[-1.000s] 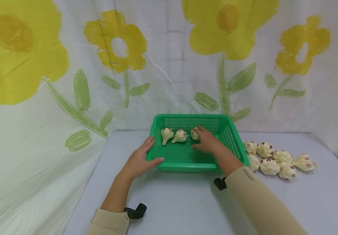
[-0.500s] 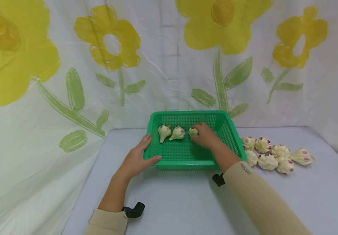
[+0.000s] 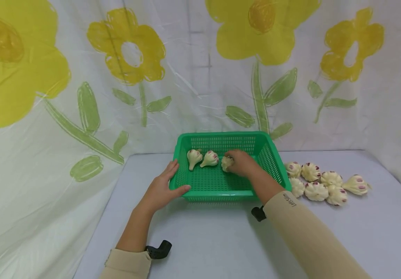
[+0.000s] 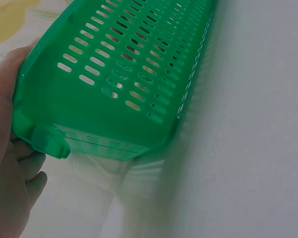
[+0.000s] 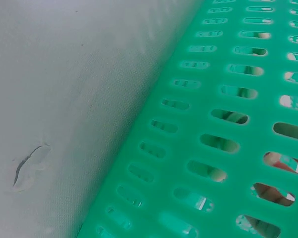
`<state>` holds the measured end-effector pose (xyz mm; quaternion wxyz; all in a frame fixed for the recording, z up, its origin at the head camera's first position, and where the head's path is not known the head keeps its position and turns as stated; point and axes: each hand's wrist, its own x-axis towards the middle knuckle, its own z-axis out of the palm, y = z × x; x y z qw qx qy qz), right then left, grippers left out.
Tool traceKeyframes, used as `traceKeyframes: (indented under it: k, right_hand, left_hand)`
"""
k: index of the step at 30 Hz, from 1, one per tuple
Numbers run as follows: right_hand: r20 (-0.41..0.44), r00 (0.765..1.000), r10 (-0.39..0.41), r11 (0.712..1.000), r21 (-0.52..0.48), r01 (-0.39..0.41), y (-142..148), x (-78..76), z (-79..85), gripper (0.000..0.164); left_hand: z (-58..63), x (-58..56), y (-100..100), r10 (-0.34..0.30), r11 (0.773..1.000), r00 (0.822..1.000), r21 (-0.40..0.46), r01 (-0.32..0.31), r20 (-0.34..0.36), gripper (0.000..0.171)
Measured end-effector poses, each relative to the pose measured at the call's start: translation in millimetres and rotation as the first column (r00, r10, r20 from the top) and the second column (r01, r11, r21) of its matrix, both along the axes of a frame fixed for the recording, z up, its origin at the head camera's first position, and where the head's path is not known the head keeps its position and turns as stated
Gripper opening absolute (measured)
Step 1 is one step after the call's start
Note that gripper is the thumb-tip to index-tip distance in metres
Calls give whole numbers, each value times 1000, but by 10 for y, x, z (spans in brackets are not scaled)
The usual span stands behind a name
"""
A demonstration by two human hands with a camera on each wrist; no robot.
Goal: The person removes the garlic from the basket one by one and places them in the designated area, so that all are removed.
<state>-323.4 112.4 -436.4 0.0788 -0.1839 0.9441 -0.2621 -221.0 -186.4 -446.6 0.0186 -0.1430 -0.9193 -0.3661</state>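
In the head view, my right hand point(image 3: 243, 162) is inside the green plastic basket point(image 3: 217, 193), its fingers pinching a garlic bulb point(image 3: 226, 164) near the basket floor. Left of it lie two more bulbs, a middle garlic bulb point(image 3: 210, 159) and a leftmost garlic bulb point(image 3: 194, 156). My left hand point(image 3: 160, 190) rests against the basket's front left corner, thumb along the front rim and fingers beside the left side. The left wrist view shows this hand point(image 4: 10, 163) touching the basket's corner. Through the slots in the right wrist view, the basket's contents show only in pieces.
Several garlic bulbs point(image 3: 316, 191) lie grouped on the white table point(image 3: 214, 240), right of the basket. One bulb with a stem point(image 3: 356, 185) lies at the group's right end. Behind the table hangs a white curtain point(image 3: 186, 112) with painted yellow flowers.
My right hand has closed its fingers around the bulb and turned it slightly, shifting a little toward the front left. The head view has shifted slightly; my left hand stays at the basket corner.
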Motion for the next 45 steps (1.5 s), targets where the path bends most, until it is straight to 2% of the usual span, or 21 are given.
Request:
traceKeyframes:
  k: [7,14,20,28,35,39,45]
  right_hand:
    - [6,999,53,998,44,-53,-8,-8,-35,64]
    - [-7,995,95,988,120,-94,0,0,-51,59]
    - [53,992,112,978,173,-119,0,11,-44,62]
    - [94,990,103,988,105,-112,-3,55,-33,78]
    - [115,986,123,990,61,-130,2,61,-33,71]
    - [118,987,106,991,68,-115,-4,60,-17,66]
    - [122,989,84,992,79,-94,-1,52,-24,68]
  left_hand:
    - [-6,-8,1,0,1000,1000,-6,0,14,98]
    - [-5,-1,10,-4,1000,1000,-1,4,29,98]
    - [1,6,14,-9,1000,999,2,9,32,97]
    - [-25,2,-2,-12,1000,1000,3,12,14,96]
    - [-16,7,-7,-12,1000,1000,6,12,9,96]
    - [-21,2,-9,-10,1000,1000,3,10,5,96]
    - [-17,2,-7,-8,1000,1000,1,8,1,96]
